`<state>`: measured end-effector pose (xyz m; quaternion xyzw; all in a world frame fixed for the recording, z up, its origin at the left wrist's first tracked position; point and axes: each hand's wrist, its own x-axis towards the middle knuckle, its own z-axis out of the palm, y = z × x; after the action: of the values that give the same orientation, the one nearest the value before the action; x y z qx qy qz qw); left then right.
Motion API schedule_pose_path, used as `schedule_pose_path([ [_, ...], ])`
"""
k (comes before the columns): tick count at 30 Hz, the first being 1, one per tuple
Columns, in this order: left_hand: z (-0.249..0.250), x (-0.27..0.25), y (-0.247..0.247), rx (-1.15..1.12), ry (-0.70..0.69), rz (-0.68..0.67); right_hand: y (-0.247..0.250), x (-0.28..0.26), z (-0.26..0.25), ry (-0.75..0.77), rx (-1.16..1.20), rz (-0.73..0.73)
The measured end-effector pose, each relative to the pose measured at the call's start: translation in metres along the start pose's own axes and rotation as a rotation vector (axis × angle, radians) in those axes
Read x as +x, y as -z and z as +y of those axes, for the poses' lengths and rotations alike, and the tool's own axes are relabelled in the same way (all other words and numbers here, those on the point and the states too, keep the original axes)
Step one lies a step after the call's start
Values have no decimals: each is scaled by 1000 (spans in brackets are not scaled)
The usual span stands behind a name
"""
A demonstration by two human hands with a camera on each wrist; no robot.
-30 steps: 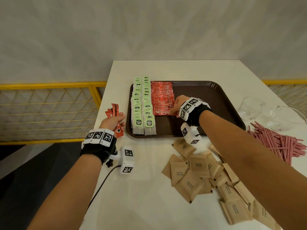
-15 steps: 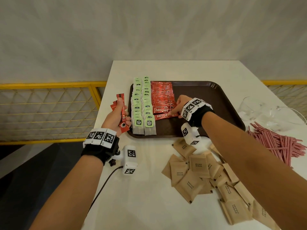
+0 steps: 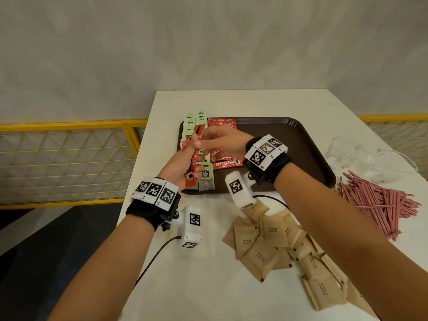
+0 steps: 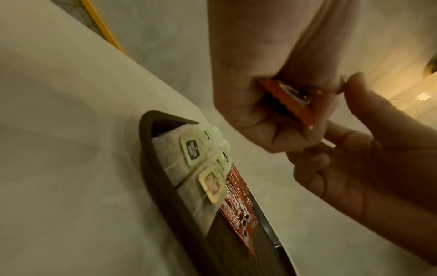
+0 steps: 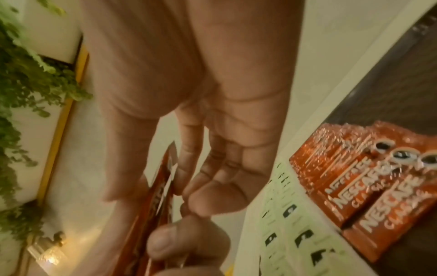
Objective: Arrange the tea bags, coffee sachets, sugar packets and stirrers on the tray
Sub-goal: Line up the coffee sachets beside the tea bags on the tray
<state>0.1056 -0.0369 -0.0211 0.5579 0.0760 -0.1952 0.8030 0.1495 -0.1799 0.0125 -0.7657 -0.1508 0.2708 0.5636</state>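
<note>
**Two hands meet over the tray's left edge**

Both hands hover above the brown tray [image 3: 301, 144] on the white tabletop [image 3: 208, 286]. The left hand [image 3: 183, 165] has its fingers curled round a small bundle of red coffee sachets [image 3: 196, 149], held upright. The right hand [image 3: 222, 140] reaches across from 3 o'clock, thumb and fingertips closing on the bundle's upper part; in the blurred right wrist view it seems to pinch one sachet.

On the tray, two rows of green-tagged tea bags [image 3: 205, 174] lie along the 9 o'clock side, partly hidden by the hands. Just beside them lies a row of coffee sachets [image 3: 225, 163], the right wrist covering its middle.

Off the tray, brown sugar packets [image 3: 268, 249] lie scattered at 5 o'clock near the front edge. A heap of pink stirrers [image 3: 379, 202] lies at 3 o'clock, with clear glass cups [image 3: 361, 158] just behind it. A yellow mesh railing [image 3: 69, 163] runs past the tabletop at 9 o'clock.
</note>
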Motion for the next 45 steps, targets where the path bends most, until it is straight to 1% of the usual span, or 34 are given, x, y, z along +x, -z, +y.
schedule_pose_path([
  [2, -1, -3, 0, -54, 26, -42, -3, 1, 5, 41, 53, -23],
  [5, -4, -8, 0, -105, 97, -68, -6, -1, 12, 110, 96, 8],
  [7, -8, -9, -2, -117, 154, -78, -8, -1, 13, 154, 171, 30],
  [9, -12, -10, -4, -131, 211, -119, -9, 0, 13, 185, 218, 42],
  [12, -13, -12, -5, -184, 221, -181, -8, 1, 10, 205, 286, 76],
  [13, -12, -12, -5, -205, 198, -176, -6, 1, 10, 201, 334, 109],
  [15, -10, -10, -4, -216, 103, -123, -4, 0, 9, 192, 424, 173],
  [18, -8, -6, 0, -256, -67, -31, -5, -2, 10, 200, 418, 200],
  [22, -6, -9, 5, -338, -201, -21, -6, -1, 13, 186, 417, 281],
  [25, -7, -11, 5, -329, -226, -18, -3, -3, 17, 126, 289, 358],
  [27, -8, -11, 6, -304, -222, 18, -2, -4, 18, 98, 226, 366],
  [29, -8, -8, 8, -286, -212, 71, 1, -6, 19, 88, 210, 342],
  [32, -9, -5, 12, -282, -195, 119, 3, -12, 16, 74, 161, 261],
  [35, -9, -4, 13, -257, -184, 151, 6, -16, 14, 72, 201, 197],
  [37, -9, -4, 11, -212, -208, 169, 9, -17, 13, 72, 219, 189],
  [40, -9, 0, 8, -99, -244, 225, 16, -18, 15, 33, 206, 154],
  [42, -11, 2, 4, 0, -261, 258, 22, -18, 16, 8, 85, 110],
  [45, -13, 5, -4, 159, -262, 235, 27, -19, 16, -12, -244, 66],
])
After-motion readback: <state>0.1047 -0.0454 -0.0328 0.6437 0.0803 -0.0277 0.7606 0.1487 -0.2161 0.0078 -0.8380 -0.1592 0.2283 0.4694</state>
